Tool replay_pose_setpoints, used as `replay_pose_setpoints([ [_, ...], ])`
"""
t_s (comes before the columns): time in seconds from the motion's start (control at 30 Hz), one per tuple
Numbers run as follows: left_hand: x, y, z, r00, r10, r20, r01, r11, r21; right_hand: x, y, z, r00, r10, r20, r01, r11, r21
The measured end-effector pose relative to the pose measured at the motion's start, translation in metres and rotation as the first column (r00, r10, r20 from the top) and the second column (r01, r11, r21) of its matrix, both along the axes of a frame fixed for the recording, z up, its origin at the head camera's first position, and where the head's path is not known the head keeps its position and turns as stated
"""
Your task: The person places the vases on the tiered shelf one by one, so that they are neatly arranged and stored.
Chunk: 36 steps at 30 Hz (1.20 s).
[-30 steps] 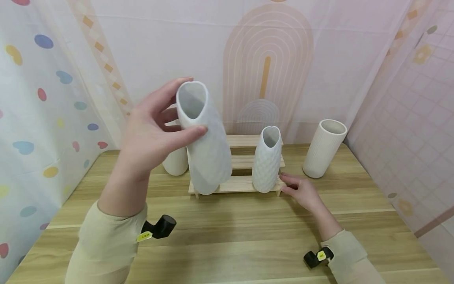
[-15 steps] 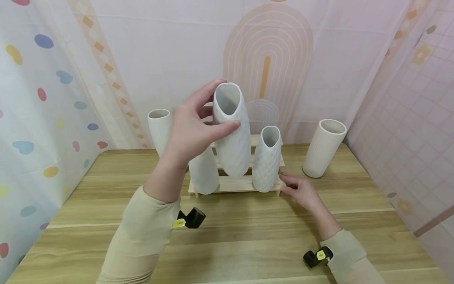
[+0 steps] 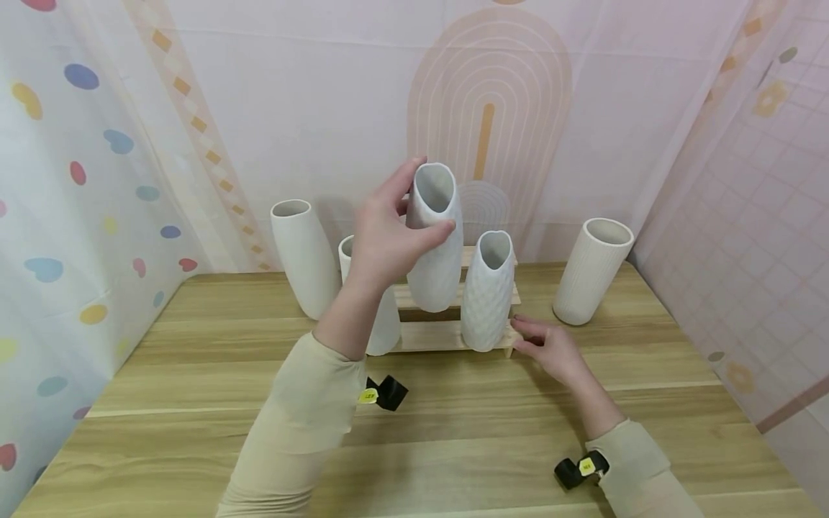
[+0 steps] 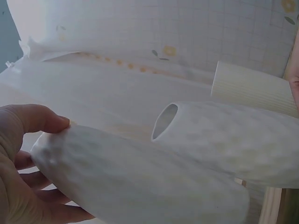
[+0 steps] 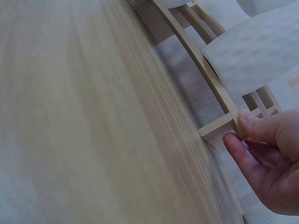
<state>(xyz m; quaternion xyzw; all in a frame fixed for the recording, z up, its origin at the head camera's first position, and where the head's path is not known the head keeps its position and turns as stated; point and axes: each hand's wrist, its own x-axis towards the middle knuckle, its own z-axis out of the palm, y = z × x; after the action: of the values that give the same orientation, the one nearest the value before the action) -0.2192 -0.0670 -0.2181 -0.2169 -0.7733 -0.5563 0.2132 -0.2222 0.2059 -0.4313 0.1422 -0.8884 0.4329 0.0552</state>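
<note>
Fingers and thumb of the left hand (image 3: 386, 234) are clamped on the neck of a white vase (image 3: 434, 262), near the middle of the head view; the thumb lies across the near side just below the rim. This vase is matte and pale, dimpled all over with shallow facets that show best at the bottom of the left wrist view. Its mouth is slanted and comes to a soft point at the front, and the body swells below the neck to a rounded base. That base shows in front of the middle tier of a pale wooden stand (image 3: 427, 336); whether they touch cannot be told.

At centre right, the right hand (image 3: 549, 351) pinches the end of the stand's lowest tier, thumb on top and forefinger beneath, as the right wrist view shows. Just beside it, a smaller dimpled vase (image 3: 488, 306) stands on that tier. Towards the tier's other end is another white vase (image 3: 385, 327), partly hidden by the left forearm. A smooth vase (image 3: 304, 262) at centre left and a ribbed vase (image 3: 586, 277) at centre right stand on the wood-grain table (image 3: 479, 432).

No brand shows on the vases. Below each hand, a black wrist device ( (image 3: 390, 393) and (image 3: 570, 473)) bears a yellow label ( (image 3: 368, 396) and (image 3: 586, 467)); the dark lettering is too small to read.
</note>
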Motion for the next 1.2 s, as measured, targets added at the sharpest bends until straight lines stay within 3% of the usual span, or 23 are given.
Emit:
replay_pose_setpoints([
  [0.2, -0.007, 0.008, -0.009, 0.996, 0.073, -0.055, -0.072, 0.997, 0.003, 0.000, 0.000, 0.000, 1.000, -0.002, -0.001, 0.002, 1.000, -0.001],
  [0.4, -0.017, 0.016, -0.019, 0.992, 0.094, -0.082, -0.093, 0.995, 0.023, 0.001, 0.000, 0.001, 1.000, 0.003, 0.001, -0.003, 1.000, -0.002],
  [0.97, -0.034, 0.024, -0.043, 0.977, 0.209, -0.047, -0.211, 0.977, -0.033, -0.001, 0.001, -0.001, 1.000, 0.003, -0.009, -0.003, 1.000, -0.007],
  [1.2, -0.038, 0.025, -0.050, 0.975, 0.220, -0.013, -0.220, 0.975, -0.040, 0.000, 0.001, 0.000, 1.000, 0.008, 0.000, -0.008, 1.000, -0.008],
])
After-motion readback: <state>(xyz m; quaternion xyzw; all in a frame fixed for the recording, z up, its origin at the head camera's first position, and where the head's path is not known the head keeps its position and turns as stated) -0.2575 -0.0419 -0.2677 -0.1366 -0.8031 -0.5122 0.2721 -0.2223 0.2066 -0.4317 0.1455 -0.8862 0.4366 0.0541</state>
